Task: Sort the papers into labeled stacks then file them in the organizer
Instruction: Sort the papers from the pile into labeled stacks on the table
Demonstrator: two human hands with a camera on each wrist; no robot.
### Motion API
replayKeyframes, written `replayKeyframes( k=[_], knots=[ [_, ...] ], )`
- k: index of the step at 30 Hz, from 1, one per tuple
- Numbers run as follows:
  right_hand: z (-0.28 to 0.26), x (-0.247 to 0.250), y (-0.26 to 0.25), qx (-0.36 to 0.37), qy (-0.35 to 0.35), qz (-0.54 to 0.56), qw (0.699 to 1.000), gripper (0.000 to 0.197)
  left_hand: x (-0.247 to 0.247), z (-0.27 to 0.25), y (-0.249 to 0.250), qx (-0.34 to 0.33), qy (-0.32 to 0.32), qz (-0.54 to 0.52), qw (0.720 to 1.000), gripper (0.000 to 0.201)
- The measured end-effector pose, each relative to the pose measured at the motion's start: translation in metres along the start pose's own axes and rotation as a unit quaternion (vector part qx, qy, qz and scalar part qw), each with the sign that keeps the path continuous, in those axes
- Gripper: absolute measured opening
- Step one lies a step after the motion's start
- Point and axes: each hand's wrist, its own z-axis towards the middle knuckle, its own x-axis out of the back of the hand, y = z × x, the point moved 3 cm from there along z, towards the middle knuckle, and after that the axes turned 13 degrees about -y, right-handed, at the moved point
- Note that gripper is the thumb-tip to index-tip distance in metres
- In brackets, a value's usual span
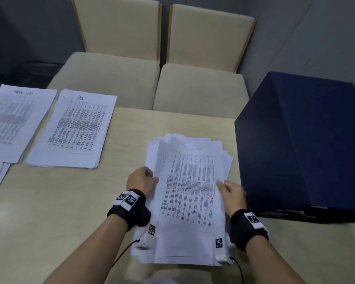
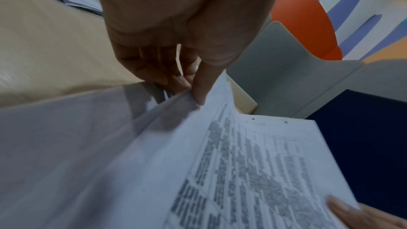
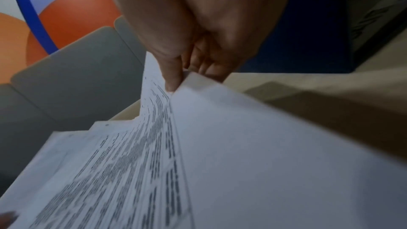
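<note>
L hand & R hand pinch top sheet off messy pile, navy organizer just R, prob. touching

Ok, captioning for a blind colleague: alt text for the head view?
Both hands, left hand and right hand, grip a loose paper pile on a table. Two labeled stacks lie left, a dark blue box right.

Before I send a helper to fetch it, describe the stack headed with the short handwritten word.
On the beige table, look to the far left, where sorted stacks lie flat. The labelled stack is the right-hand one of the far pair, at the table's far edge. Its handwritten heading is short; the neighbouring stack carries a longer one.
</note>
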Motion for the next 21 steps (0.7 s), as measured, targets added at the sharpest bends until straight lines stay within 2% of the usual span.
replayKeyframes(
  k=[4, 6, 8, 10, 13, 15, 16, 18, 20, 21],
  knots=[
    [-0.011, 0.017, 0.007, 0.001, 0.039, 0.038, 0.999, 0.016, 0.007, 0.004, 0.002, -0.015, 0.022, 0.071, 0.997, 0.033],
    [-0.015, 0.022, 0.010, -0.002, 0.033, 0.127, 0.991, 0.020, 0.013, 0.002, 0.007, -0.023, 0.044, 0.159, 0.986, 0.030],
    [-0.017, 0.026, 0.008, -0.007, 0.025, 0.198, 0.980, 0.028, 0.019, -0.003, 0.013, -0.019, 0.077, 0.265, 0.961, 0.037],
    [-0.018, 0.026, 0.006, -0.017, 0.019, 0.238, 0.971, 0.026, 0.024, -0.009, 0.021, -0.040, 0.107, 0.307, 0.945, 0.037],
    [-0.013, 0.020, 0.005, -0.026, -0.003, 0.287, 0.958, 0.016, 0.030, -0.010, 0.026, -0.153, 0.117, 0.224, 0.955, 0.018],
    [-0.010, 0.013, 0.000, -0.014, -0.031, 0.307, 0.951, 0.015, 0.029, -0.012, 0.024, -0.213, 0.056, 0.099, 0.970, 0.024],
    [-0.009, 0.010, -0.004, -0.009, -0.043, 0.312, 0.949, 0.019, 0.028, -0.013, 0.022, -0.222, 0.003, 0.008, 0.975, 0.029],
    [-0.008, 0.007, -0.015, 0.009, -0.062, 0.317, 0.946, 0.025, 0.025, -0.020, 0.021, -0.206, -0.109, -0.159, 0.959, 0.033],
    [-0.007, 0.004, -0.023, 0.022, -0.083, 0.314, 0.946, 0.028, 0.022, -0.023, 0.019, -0.180, -0.164, -0.188, 0.952, 0.038],
    [-0.007, 0.001, -0.023, 0.022, -0.091, 0.300, 0.949, 0.030, 0.021, -0.022, 0.015, -0.162, -0.160, -0.175, 0.958, 0.042]
  ],
)
